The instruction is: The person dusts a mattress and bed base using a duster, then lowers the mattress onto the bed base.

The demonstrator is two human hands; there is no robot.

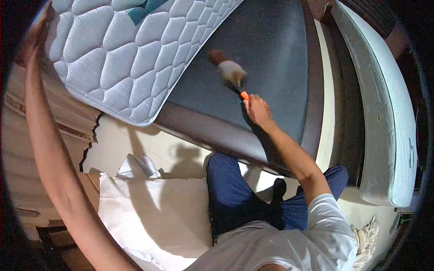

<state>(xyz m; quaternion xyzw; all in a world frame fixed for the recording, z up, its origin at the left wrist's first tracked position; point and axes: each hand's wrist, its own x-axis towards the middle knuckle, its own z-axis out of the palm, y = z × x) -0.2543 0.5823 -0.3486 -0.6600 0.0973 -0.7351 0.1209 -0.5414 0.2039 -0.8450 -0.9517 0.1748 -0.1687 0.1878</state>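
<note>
In the right hand [258, 111], a fluffy-looking duster [232, 72] with a smooth plastic handle [244, 95]; below the hand, a matt, cloth-like base [271, 58] with glossy, leather-like trim [212, 130]; to its left, a quilted cloth mattress [126, 54].

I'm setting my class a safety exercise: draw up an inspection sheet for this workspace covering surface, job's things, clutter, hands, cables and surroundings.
Surface: dark bed base, partly covered by a quilted mattress.
Job's things: duster, blurred; contact with the base unclear.
Clutter: white pillow, crumpled cloth.
Hands: right hand grips the duster; left hand at the mattress edge, grip unclear.
Cables: nothing seen.
Surroundings: second mattress at right.
</note>
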